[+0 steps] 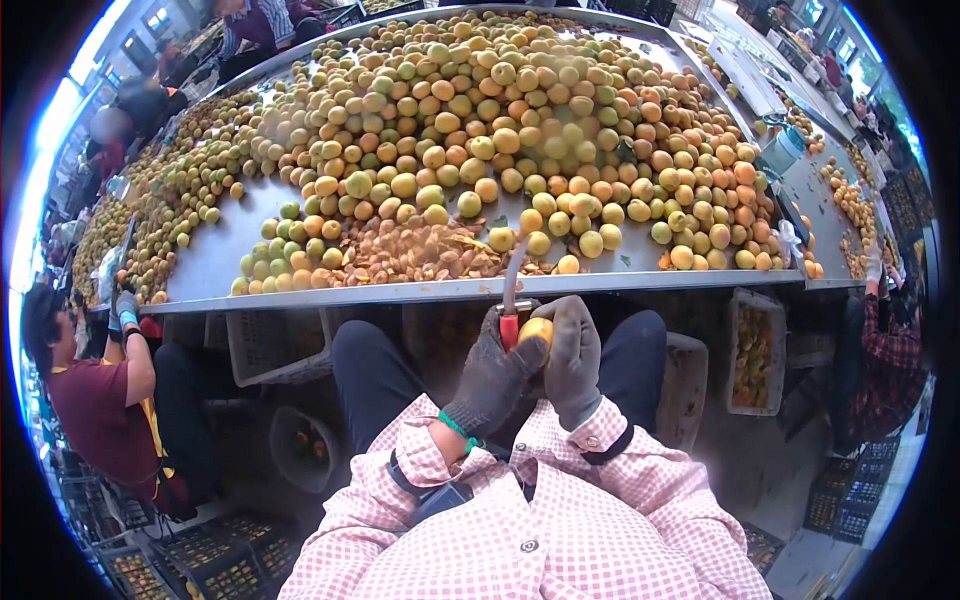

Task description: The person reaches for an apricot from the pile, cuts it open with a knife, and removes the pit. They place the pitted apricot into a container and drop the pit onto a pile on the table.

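Observation:
A dark grey glove covers my left hand [497, 368], which is closed around a red-handled tool [509, 331] with a curved pale end pointing up toward the table edge. Beside the handle, a yellow fruit [535, 332] sits between my two hands, with the left thumb against it. My right hand [573, 350], also gloved, has its fingers pressed round the fruit's right side. Both hands are over my lap, just below the metal table's front edge [450, 292]. Past that edge lies a pile of small orange-brown pieces [415, 250], next to whole fruits.
Yellow, green and orange fruits [450, 120] are heaped across the table. Crates stand underneath, one holding fruit [752, 355] at right. A white bucket [303, 448] is on the floor at left. People sit at both sides; others are behind the table.

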Available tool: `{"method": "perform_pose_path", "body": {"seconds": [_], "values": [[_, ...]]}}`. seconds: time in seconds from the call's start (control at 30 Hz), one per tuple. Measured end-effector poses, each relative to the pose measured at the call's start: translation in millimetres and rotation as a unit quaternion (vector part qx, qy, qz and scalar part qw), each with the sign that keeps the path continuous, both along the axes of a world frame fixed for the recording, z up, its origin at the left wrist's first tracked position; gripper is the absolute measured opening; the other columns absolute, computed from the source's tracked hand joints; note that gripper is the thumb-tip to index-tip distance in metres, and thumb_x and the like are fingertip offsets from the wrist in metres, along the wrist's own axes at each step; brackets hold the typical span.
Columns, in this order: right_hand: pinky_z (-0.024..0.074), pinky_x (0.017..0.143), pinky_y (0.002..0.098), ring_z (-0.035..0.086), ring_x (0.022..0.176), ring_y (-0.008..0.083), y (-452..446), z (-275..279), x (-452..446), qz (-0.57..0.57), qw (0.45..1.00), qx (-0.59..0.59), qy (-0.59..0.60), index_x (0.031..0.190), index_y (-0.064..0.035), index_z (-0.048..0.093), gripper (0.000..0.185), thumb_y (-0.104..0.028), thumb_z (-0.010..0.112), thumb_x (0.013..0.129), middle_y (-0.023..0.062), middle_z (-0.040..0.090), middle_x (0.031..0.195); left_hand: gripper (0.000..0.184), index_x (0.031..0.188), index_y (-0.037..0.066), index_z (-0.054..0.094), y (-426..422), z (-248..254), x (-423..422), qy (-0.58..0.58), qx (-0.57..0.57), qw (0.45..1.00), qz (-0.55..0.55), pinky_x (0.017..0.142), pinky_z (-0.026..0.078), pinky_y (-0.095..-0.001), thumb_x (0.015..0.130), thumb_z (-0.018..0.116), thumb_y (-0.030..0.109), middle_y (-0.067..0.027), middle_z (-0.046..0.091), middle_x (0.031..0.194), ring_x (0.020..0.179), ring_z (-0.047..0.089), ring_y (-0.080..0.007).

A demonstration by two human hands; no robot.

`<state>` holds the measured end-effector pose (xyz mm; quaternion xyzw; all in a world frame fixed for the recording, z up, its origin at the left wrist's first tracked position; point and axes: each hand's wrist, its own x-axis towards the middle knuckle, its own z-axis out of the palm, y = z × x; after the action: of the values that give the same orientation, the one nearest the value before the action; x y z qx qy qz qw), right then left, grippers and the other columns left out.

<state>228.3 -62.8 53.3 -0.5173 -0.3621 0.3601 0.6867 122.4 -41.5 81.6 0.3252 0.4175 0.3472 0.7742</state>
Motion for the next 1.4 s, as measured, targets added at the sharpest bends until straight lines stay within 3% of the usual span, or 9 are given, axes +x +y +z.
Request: {"method": "perform_pose_path", "body": {"seconds": [0.27, 0.57, 0.83, 0.93, 0.97, 1.13, 1.27, 1.33, 1.4], "values": [[0.0383, 0.058, 0.0227, 0.044, 0.065, 0.0064, -20, 26, -19, -0.051, 0.995, 0.091, -0.010, 0.078, -0.0037, 0.052, 0.028, -0.017, 0.039, 0.099, -0.0010, 0.048, 0.070, 0.050, 0.118, 0.002, 0.050, -9, -2, -3, -0.003, 0.287, 0.958, -0.014, 0.091, 0.045, -0.0300, 0.079, 0.074, 0.023, -0.0091, 0.060, 0.110, 0.101, 0.057, -0.0166], [0.0423, 0.050, 0.0379, 0.056, 0.054, 0.0288, -3, 23, 28, -0.036, 0.853, 0.223, -0.470, 0.082, -0.0093, 0.058, 0.012, -0.021, 0.058, 0.079, 0.0086, 0.059, 0.069, 0.032, 0.116, 0.015, 0.053, -24, 17, 1, -0.084, -0.086, 0.993, 0.015, 0.039, 0.036, -0.0229, 0.092, 0.057, 0.035, -0.0021, 0.056, 0.075, 0.046, 0.047, -0.0090], [0.0462, 0.056, 0.0360, 0.058, 0.059, 0.0280, -5, 6, 17, 0.013, 0.960, 0.086, -0.267, 0.086, -0.0053, 0.055, 0.015, -0.019, 0.054, 0.089, 0.0105, 0.058, 0.070, 0.035, 0.115, 0.017, 0.051, -12, -1, -4, -0.204, -0.252, 0.943, -0.075, 0.041, 0.038, -0.0233, 0.091, 0.057, 0.042, -0.0017, 0.054, 0.069, 0.046, 0.049, -0.0105], [0.0475, 0.064, 0.0334, 0.060, 0.068, 0.0264, -6, 6, 14, 0.009, 0.997, -0.056, -0.053, 0.094, -0.0011, 0.056, 0.019, -0.020, 0.052, 0.092, 0.0115, 0.058, 0.074, 0.047, 0.120, 0.015, 0.048, -7, -3, 6, -0.076, -0.048, 0.996, -0.001, 0.060, 0.050, -0.0288, 0.085, 0.065, 0.042, -0.0078, 0.062, 0.083, 0.067, 0.063, -0.0196], [0.0474, 0.072, 0.0326, 0.060, 0.078, 0.0259, -6, -11, 21, -0.024, 0.938, 0.015, -0.345, 0.100, 0.0023, 0.056, 0.023, -0.019, 0.049, 0.095, 0.0123, 0.058, 0.081, 0.056, 0.123, 0.014, 0.047, -3, -9, -1, 0.066, 0.167, 0.983, -0.042, 0.069, 0.050, -0.0309, 0.080, 0.069, 0.042, -0.0107, 0.063, 0.092, 0.079, 0.064, -0.0236], [0.0476, 0.083, 0.0351, 0.060, 0.090, 0.0335, -27, 4, 26, 0.212, 0.977, -0.026, -0.001, 0.115, 0.0020, 0.047, 0.040, -0.021, 0.062, 0.086, 0.0163, 0.055, 0.098, 0.069, 0.124, 0.012, 0.052, 18, 8, -15, 0.256, 0.576, 0.768, -0.113, 0.079, 0.051, -0.0372, 0.068, 0.078, 0.043, -0.0145, 0.064, 0.107, 0.094, 0.064, -0.0323], [0.0469, 0.079, 0.0365, 0.057, 0.091, 0.0338, -27, -8, 23, 0.162, 0.916, 0.081, -0.357, 0.112, -0.0028, 0.045, 0.050, -0.014, 0.074, 0.073, 0.0149, 0.053, 0.100, 0.073, 0.124, 0.013, 0.054, 26, 13, -27, 0.322, 0.654, 0.652, -0.209, 0.062, 0.051, -0.0380, 0.061, 0.079, 0.041, -0.0079, 0.062, 0.085, 0.076, 0.065, -0.0289], [0.0458, 0.076, 0.0385, 0.055, 0.088, 0.0333, -27, -14, 16, 0.210, 0.935, -0.113, 0.262, 0.107, -0.0031, 0.049, 0.046, -0.014, 0.074, 0.071, 0.0148, 0.051, 0.097, 0.073, 0.122, 0.014, 0.056, 26, 19, -28, 0.299, 0.674, 0.646, -0.197, 0.056, 0.048, -0.0388, 0.058, 0.079, 0.039, -0.0061, 0.058, 0.078, 0.068, 0.063, -0.0279], [0.0454, 0.072, 0.0384, 0.054, 0.082, 0.0334, -27, 25, 17, 0.246, 0.957, -0.020, -0.155, 0.099, -0.0035, 0.052, 0.039, -0.015, 0.074, 0.069, 0.0150, 0.050, 0.094, 0.072, 0.124, 0.015, 0.055, 29, 22, -30, 0.268, 0.700, 0.629, -0.207, 0.054, 0.047, -0.0403, 0.060, 0.079, 0.039, -0.0056, 0.057, 0.075, 0.065, 0.062, -0.0292]]}}
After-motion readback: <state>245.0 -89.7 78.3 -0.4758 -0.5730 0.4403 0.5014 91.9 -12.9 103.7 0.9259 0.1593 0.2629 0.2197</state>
